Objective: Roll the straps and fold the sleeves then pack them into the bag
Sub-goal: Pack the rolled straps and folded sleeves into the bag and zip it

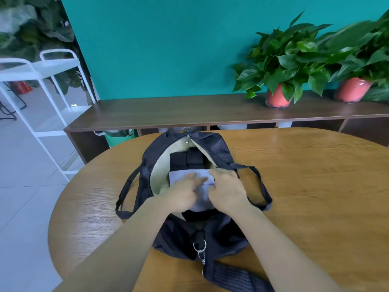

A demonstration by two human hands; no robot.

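Starting with the wooden bench (305,186), filling the lower half of the frame and carrying the whole job. Moving in to the dark bag (174,234) at centre frame, lying unzipped with its mouth gaping wide, the pale lining (161,169) showing, probably to leave room for two hands at once. Noting the carry handles (126,186) flopping outward to left and right, out of the way of the opening.

Now the hands, both reaching in from the bottom of the frame. Seeing the left hand (183,194) lying flat, its fingers (194,175) stretched out and spread, gripping nothing, pressing down on the folded sleeve (180,175), by the look of it to seat the fold and stop it springing open. Seeing the right hand (228,191) just beside it, knuckles up, its fingers (213,173) bending over the sleeve's right edge; not managing to tell whether pinching that edge or only tucking it down.

Finding the folded sleeve itself, pale lilac, inside the bag at the near half of the opening. Spotting the rolled straps (187,158) just above it in the frame, black and packed side by side at the far end, leaving the near space for flat pieces. Judging the packing well along.

Finishing small: a metal clip (201,252) hanging at the bag's near end, lower centre.
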